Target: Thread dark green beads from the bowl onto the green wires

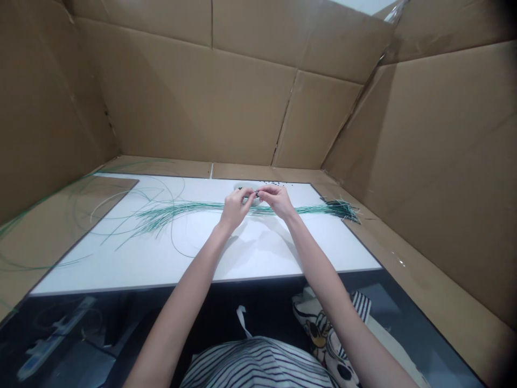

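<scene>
My left hand (235,207) and my right hand (278,200) meet above the middle of the white tabletop (258,253), thumb and fingers pinched on each. At my right fingertips is a small black piece (257,193), bead-like in size. Whatever my left fingers pinch is too small to make out. Just behind them stands a pale round bowl (241,185), partly covered by the hands. Under my hands a long bundle of thin green wires (194,207) lies crosswise, its left ends fanned out and its right ends dark and bunched.
Several tiny black pieces (276,184) lie scattered at the table's back edge. Loose green strands (76,261) curl over the left side. Tall cardboard walls (194,102) enclose the back and sides. Below the front edge are a printed cloth bag (309,318) and a power strip (56,337).
</scene>
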The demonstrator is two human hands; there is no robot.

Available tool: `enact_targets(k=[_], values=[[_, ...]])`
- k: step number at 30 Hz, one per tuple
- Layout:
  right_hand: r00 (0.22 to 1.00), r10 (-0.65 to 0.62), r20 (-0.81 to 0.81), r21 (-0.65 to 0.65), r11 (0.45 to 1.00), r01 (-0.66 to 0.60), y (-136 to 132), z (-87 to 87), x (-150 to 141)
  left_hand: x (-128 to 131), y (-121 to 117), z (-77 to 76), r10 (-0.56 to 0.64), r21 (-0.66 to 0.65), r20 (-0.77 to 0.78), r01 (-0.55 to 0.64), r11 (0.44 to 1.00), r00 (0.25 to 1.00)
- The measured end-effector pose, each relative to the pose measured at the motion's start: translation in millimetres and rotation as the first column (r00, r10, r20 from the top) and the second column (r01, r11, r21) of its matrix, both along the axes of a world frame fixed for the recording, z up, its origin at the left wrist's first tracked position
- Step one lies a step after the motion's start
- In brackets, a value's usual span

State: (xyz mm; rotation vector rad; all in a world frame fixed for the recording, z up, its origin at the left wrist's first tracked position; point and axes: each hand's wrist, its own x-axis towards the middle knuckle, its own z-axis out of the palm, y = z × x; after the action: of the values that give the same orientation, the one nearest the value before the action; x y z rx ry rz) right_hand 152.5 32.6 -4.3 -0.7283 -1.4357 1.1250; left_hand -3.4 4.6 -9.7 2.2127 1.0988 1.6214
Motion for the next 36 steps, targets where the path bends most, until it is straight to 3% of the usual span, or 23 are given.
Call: enact_targets(k=[14, 28, 36], values=[[1.000, -0.002, 0.018, 0.018, 1.000, 0.002, -0.2, 0.2, -0.1, -0.2, 2.9, -1.4, 0.027, 0.028, -0.052, -0.026, 0.999, 0.998], [0.971, -0.093, 0.220, 0.177, 0.983, 0.054, -4.7, 5.0, 0.0, -3.4, 5.2, -5.8, 0.124, 0.073, -0.229, -0.111, 0.991, 0.965], [0.975, -0.088, 0.202, 0.152, 0.987, 0.058, -4.9, 3.9, 0.5, -2.2, 10.6, -7.7, 0.002, -0.083, -0.024, -0.004, 0.997, 1.000]])
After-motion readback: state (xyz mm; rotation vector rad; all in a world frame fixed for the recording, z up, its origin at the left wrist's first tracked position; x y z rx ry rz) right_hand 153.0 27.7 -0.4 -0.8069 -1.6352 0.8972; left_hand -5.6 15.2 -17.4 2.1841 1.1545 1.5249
